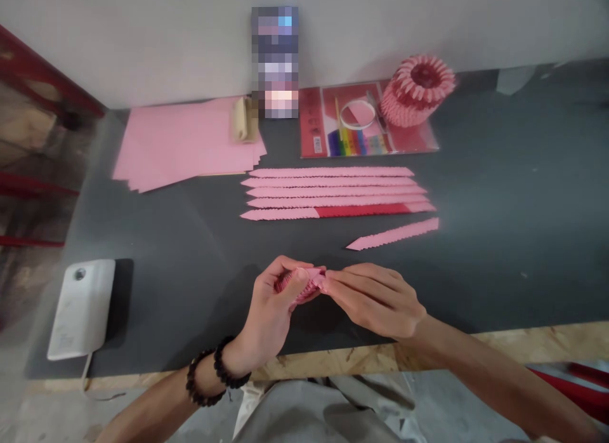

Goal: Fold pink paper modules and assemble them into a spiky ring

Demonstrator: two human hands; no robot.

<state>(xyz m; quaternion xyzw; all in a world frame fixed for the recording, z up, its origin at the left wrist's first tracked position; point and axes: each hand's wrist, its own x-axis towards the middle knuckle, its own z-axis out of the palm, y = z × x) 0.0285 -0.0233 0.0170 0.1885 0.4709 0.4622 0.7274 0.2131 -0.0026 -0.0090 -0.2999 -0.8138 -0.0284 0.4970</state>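
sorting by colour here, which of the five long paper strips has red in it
The lowest long zigzag-edged pink-and-red paper strip: red fills much of its length, while the four long strips above look all pink.

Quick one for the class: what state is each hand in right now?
Left hand: closed, holding the folded pink piece.
Right hand: closed, pinching that same piece at one end.

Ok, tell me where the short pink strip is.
In the head view, the short pink strip lies right of centre on the dark tabletop, between the long pink strips and the right hand.
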